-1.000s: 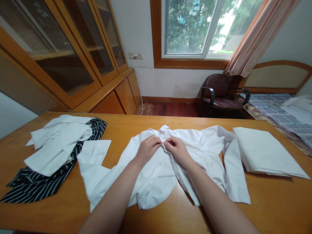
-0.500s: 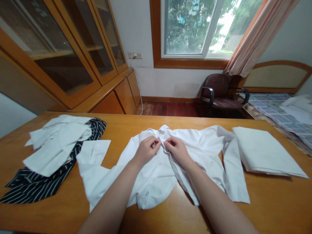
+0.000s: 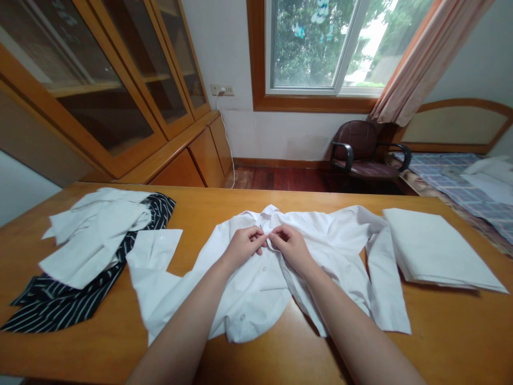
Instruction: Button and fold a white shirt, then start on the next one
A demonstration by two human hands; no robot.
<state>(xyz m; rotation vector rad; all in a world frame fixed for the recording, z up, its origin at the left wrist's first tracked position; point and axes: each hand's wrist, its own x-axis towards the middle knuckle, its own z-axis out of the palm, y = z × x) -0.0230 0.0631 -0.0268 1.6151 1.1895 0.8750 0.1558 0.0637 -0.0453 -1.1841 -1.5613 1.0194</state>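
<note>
A white button-up shirt (image 3: 256, 299) lies spread on the wooden table, collar toward the far edge, sleeves out to both sides. Its lower front parts in the middle, and small buttons show on the left panel. Just below the collar, my left hand (image 3: 245, 246) pinches the front edge of the shirt. Right beside it, my right hand (image 3: 292, 247) grips the opposite front edge between thumb and forefinger. The fingertips of both hands nearly meet. Whatever button or buttonhole lies between them is hidden by the fingers.
On the left, white garments (image 3: 96, 230) lie over a black cloth with white stripes (image 3: 68, 307). A folded white cloth (image 3: 441, 251) rests by the right sleeve. Beyond the wooden table (image 3: 320, 361) stand an armchair (image 3: 356, 144), a glass-door cabinet (image 3: 160, 128) and a bed (image 3: 452, 176).
The fingers of my left hand have shifted slightly toward the right hand and stretched a little at the placket. My right hand and the shirt look almost the same.
</note>
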